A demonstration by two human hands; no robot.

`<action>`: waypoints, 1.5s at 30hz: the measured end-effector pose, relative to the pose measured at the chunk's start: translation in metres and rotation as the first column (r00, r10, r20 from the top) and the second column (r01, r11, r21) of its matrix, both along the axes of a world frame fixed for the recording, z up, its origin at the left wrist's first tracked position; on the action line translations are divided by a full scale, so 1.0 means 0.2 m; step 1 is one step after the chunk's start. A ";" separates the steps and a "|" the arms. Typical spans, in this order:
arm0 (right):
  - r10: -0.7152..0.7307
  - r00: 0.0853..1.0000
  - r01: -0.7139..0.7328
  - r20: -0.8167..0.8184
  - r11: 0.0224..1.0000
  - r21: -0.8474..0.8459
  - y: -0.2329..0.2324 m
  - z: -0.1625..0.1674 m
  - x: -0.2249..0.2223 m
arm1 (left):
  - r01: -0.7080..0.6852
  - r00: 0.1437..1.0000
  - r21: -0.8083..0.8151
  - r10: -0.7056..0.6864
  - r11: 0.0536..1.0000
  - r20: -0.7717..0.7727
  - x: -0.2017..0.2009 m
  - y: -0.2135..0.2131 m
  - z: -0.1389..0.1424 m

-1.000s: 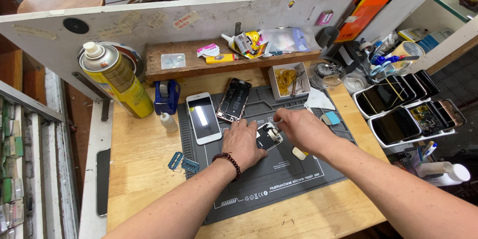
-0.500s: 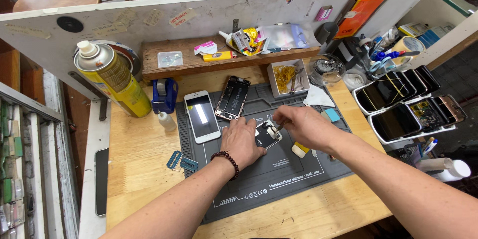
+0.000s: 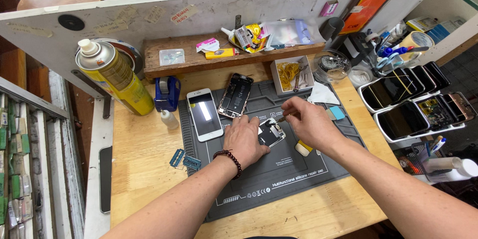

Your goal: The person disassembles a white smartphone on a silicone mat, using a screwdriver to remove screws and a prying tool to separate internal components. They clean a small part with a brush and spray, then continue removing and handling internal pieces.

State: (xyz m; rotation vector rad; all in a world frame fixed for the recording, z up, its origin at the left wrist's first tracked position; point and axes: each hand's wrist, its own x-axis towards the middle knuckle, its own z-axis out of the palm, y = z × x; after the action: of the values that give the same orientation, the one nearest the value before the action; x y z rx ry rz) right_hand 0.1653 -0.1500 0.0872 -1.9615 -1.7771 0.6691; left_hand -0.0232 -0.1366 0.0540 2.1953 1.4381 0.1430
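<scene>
From the head camera, little has changed over the last second: the left hand [image 3: 246, 139] still presses flat on the small phone part [image 3: 272, 134] at the middle of the grey mat [image 3: 298, 179] on the desk [image 3: 144, 154], while the right hand [image 3: 308, 122] has edged in slightly, its fingers pinched shut on a thin tool [image 3: 283, 117] whose tip points left at the part, so the work looks ongoing. The part's long axis runs diagonally, lower left to upper right

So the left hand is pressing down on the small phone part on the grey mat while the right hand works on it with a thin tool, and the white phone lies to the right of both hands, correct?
Nearly: the head view shows the white phone to the left of both hands, not the right. The left hand does press the small phone part on the grey mat while the right hand works with a thin tool.
</scene>
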 end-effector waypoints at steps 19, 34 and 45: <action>0.052 0.998 -0.052 0.033 0.999 0.006 0.02 -0.01 -0.01 | -0.002 1.000 -0.027 0.001 1.000 -0.019 0.00 0.01 0.01; 0.073 0.996 -0.073 0.058 0.997 -0.001 0.03 0.01 -0.01 | 0.001 1.000 -0.016 -0.002 1.000 -0.013 0.00 0.01 0.01; 0.121 0.918 -0.114 0.378 0.993 -0.041 0.06 0.07 -0.14 | -0.001 1.000 0.004 0.001 1.000 0.005 0.00 0.01 0.01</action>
State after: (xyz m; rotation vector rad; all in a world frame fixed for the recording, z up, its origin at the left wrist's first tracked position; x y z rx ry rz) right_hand 0.1371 -0.1377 0.1016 -2.1206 -2.1350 0.3547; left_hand -0.0234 -0.1354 0.0567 2.1963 1.4370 0.1522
